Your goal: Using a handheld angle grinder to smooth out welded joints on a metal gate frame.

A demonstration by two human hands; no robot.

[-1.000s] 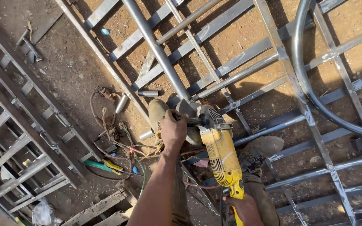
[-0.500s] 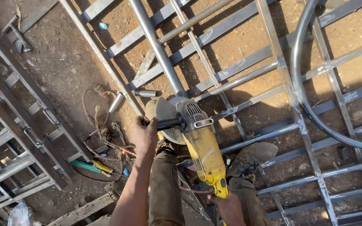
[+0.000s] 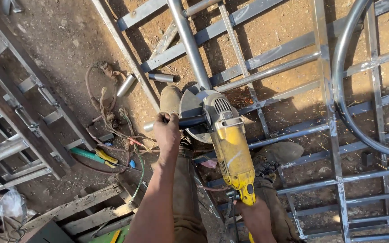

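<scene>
A big yellow angle grinder (image 3: 230, 148) points away from me, its guarded disc (image 3: 192, 112) down by a round steel tube (image 3: 190, 45) of a flat metal frame (image 3: 325, 90) lying on the dirt. My left hand (image 3: 166, 133) grips the black side handle. My right hand (image 3: 254, 215) holds the rear of the grinder at the bottom edge. Sparks scatter to the right of the disc. My two boots (image 3: 171, 99) (image 3: 284, 150) stand on the frame.
Two short tube offcuts (image 3: 127, 84) (image 3: 160, 78) lie left of the disc. Tangled cables (image 3: 113, 121) and yellow-handled pliers (image 3: 97, 156) rest on the ground. More welded frames (image 3: 19, 112) are stacked at left, with wooden planks (image 3: 77, 207) below.
The view has shifted, and the grinder sits lower against the tube. Sparks now show to the right of the disc. Both hands keep their grip.
</scene>
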